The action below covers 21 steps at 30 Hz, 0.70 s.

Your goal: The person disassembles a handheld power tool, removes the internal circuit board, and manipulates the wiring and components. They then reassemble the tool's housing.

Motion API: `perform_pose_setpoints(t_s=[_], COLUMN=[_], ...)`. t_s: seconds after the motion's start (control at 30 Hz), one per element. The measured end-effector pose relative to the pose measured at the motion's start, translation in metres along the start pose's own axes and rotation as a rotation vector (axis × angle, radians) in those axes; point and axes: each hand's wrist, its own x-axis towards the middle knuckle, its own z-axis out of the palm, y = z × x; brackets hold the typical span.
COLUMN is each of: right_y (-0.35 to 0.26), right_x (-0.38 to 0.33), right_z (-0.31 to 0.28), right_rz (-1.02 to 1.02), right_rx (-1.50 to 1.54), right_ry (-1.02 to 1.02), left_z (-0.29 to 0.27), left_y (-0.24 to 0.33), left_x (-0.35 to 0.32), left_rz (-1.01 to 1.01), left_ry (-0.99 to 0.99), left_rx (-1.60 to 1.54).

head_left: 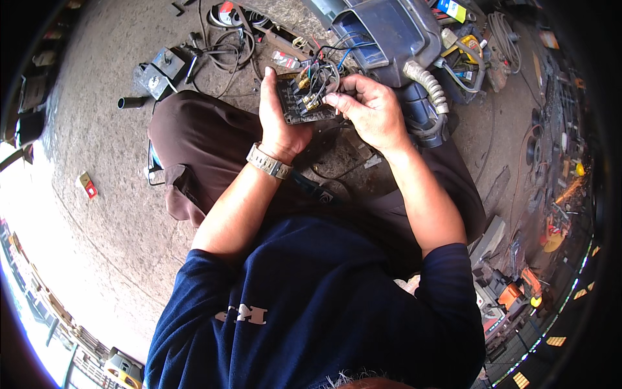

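My left hand (280, 120) supports a dark flat panel (293, 107) from below and along its left edge, thumb pointing up. Switch-like parts with brass-coloured terminals (310, 102) and a bunch of wires (322, 79) sit on the panel's upper face. At its right side my right hand (370, 110) has thumb and forefinger pinched together by the wires. What lies between those fingertips is too small to make out. Several wires, black, blue and red, run from the panel to a dark grey machine housing (389, 39) just beyond my hands.
A ribbed grey hose (427, 87) bends down beside the housing. Left of my hands, a grey metal box (162, 68) and coiled black cable (240, 48) lie on the concrete floor (103, 129). Tools and an orange power tool (512, 295) crowd the right side. A small red-and-yellow box (87, 185) is far left.
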Motion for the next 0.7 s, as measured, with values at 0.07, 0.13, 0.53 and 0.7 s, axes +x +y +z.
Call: perform_pose_setpoints(t_s=[0.07,0.13,0.53,0.7], right_y=[-0.001,0.002,0.011,0.004], right_x=[0.0,-0.001,-0.005,0.0], right_z=[-0.001,-0.003,0.004,-0.011], right_rz=[0.045,0.057,-0.002,0.121], right_rx=[0.048,0.057,0.124,0.36], right_ry=[-0.028,-0.029,-0.044,-0.096], left_z=[0.002,0.001,0.001,-0.005], left_y=[0.001,0.0,-0.003,0.005], left_x=[0.0,0.001,0.002,0.004], left_rz=[0.026,0.038,-0.038,-0.17], left_ry=[0.031,0.063,0.09,-0.017], left_rx=[0.025,0.027,-0.06,-0.158])
